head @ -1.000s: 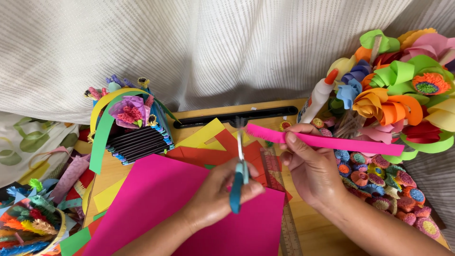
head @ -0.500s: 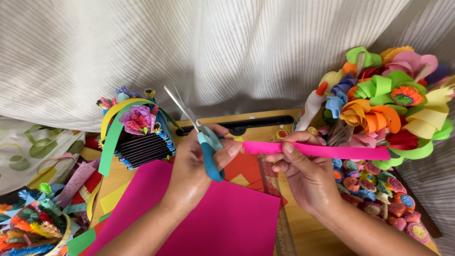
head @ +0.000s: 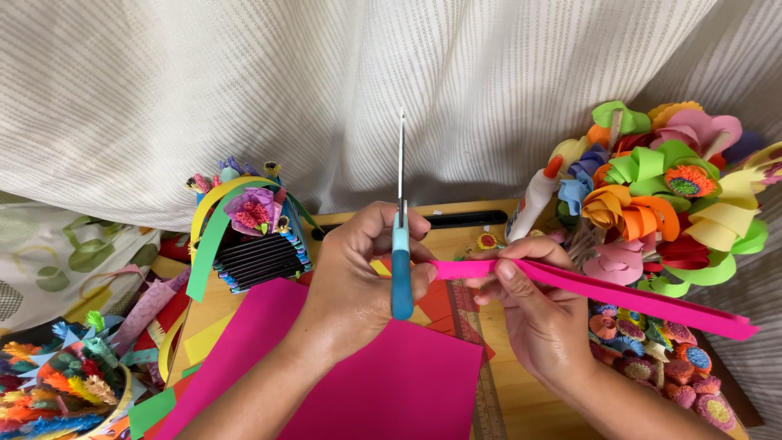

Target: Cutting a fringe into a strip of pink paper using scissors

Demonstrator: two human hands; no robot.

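My left hand (head: 358, 285) grips blue-handled scissors (head: 401, 244), blades together and pointing straight up toward the curtain. My right hand (head: 533, 305) pinches the left end of a long pink paper strip (head: 619, 292) that runs out to the right. The strip's end sits right beside the scissor handle, between both hands. A large pink paper sheet (head: 383, 383) lies on the wooden table (head: 521, 399) under my hands, over red and yellow sheets.
A bunch of rolled paper flowers (head: 668, 195) with a glue bottle (head: 533, 204) stands at right. A small dark paper basket with flowers (head: 252, 236) sits at left. A bowl of fringed paper pieces (head: 65, 383) is lower left. A ruler (head: 485, 391) lies by the sheet.
My left hand turned the scissors from lying over the pink sheet to pointing upright, and the blades came together. The strip stayed in my right hand, now held nearer the scissors.
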